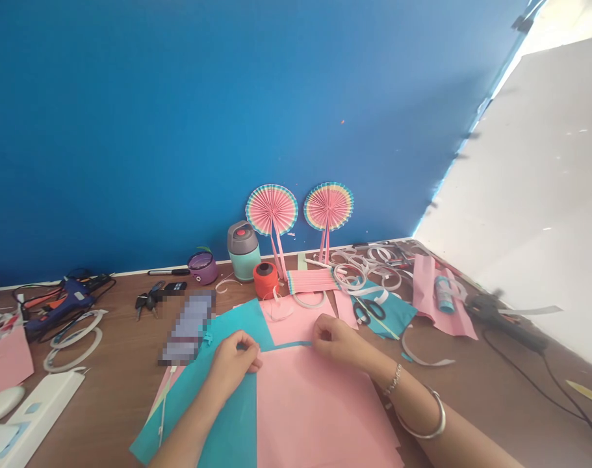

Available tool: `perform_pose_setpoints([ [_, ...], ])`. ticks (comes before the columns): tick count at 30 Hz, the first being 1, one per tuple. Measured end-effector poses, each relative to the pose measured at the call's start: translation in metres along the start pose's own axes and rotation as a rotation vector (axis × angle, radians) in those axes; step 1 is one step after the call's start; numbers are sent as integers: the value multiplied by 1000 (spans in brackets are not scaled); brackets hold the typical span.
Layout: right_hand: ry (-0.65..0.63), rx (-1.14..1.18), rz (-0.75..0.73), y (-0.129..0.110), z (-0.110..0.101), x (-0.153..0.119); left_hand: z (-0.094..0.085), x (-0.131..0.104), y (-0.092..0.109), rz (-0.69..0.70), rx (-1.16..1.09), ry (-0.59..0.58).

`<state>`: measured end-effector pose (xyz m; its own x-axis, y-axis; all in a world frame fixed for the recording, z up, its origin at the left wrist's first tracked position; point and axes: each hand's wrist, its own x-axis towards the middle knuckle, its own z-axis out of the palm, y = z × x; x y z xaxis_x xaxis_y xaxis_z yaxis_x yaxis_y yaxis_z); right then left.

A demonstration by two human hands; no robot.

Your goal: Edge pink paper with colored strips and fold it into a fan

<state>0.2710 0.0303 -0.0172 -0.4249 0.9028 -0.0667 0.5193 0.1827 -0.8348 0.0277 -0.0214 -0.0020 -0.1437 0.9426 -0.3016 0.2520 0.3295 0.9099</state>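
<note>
A large pink paper sheet (320,403) lies over a teal sheet (232,429) in front of me. My left hand (234,363) pinches the pink sheet at its upper left corner. At the far edge of the same sheet, on the right, my right hand (338,341) is closed, its fingertips curled under and partly hidden. Beyond them lies another pink paper piece (293,315). A folded pink pleated strip (312,281) with coloured edges rests behind it. Black-handled scissors (368,311) lie on teal paper to the right.
Two round pleated paper fans (271,210) lean on the blue wall. Nearby are a teal flask (245,253), red spool-like container (266,281), purple cup (203,267) and white strip coils (351,276). Blue glue gun (69,299), keys (149,299) and power strip (42,422) sit left.
</note>
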Motion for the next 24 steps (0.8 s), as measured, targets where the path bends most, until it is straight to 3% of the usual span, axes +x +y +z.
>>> perform_pose_setpoints([
  [4,-40,127,54,0,-2,3,0,1,0,40,9,-25],
  [10,-66,303,162,-5,-6,2,8,-7,-2,189,404,27],
  [16,-68,497,187,-14,-13,-2,14,-14,-4,245,502,76],
  [20,-73,482,147,-14,-18,-2,14,-14,-2,253,551,36],
  [24,29,456,103,-22,-23,-3,13,-18,3,324,614,-77],
])
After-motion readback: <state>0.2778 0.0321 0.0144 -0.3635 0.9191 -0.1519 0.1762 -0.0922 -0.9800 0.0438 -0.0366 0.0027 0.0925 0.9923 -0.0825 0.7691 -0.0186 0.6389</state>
